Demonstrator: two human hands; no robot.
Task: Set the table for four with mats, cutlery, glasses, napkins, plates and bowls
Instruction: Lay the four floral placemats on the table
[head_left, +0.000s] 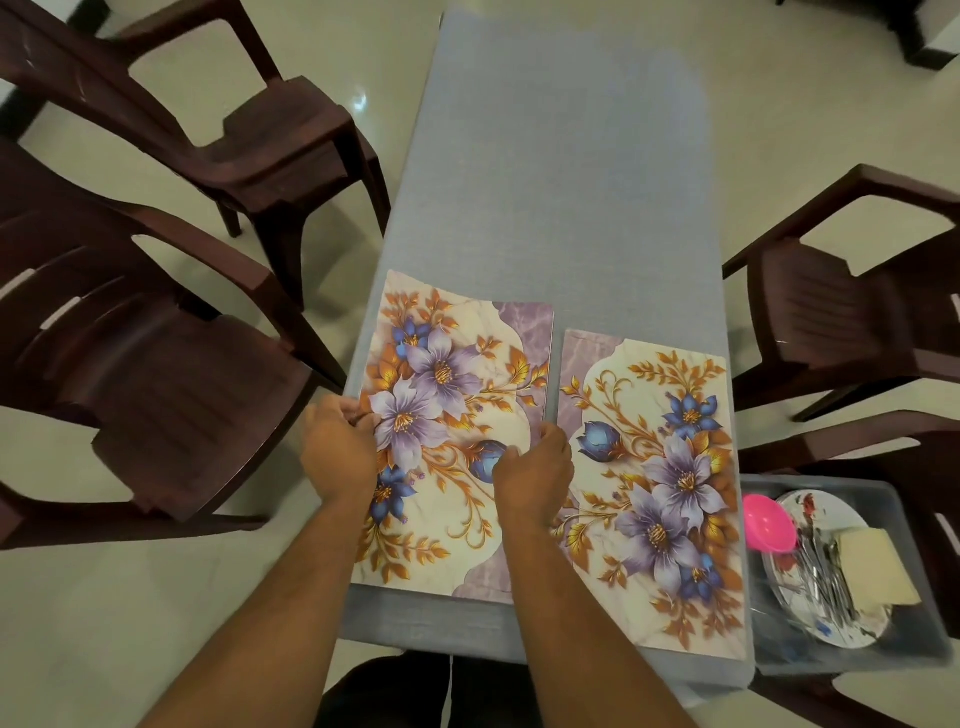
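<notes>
Left hand (340, 447) and right hand (530, 467) both gripping floral purple-and-gold rectangular placemat (447, 395) edges; matching second placemat (654, 483) lying just right of right hand.

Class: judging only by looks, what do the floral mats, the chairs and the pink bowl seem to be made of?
Floral mats: probably thin printed plastic or laminated card, lying flat with a slight sheen. Chairs: moulded brown plastic, one-piece ribbed seats. Pink bowl: likely glossy plastic, uniformly bright.

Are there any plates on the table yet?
No: the plates sit in a grey bin beside the table, which holds only two mats.
</notes>
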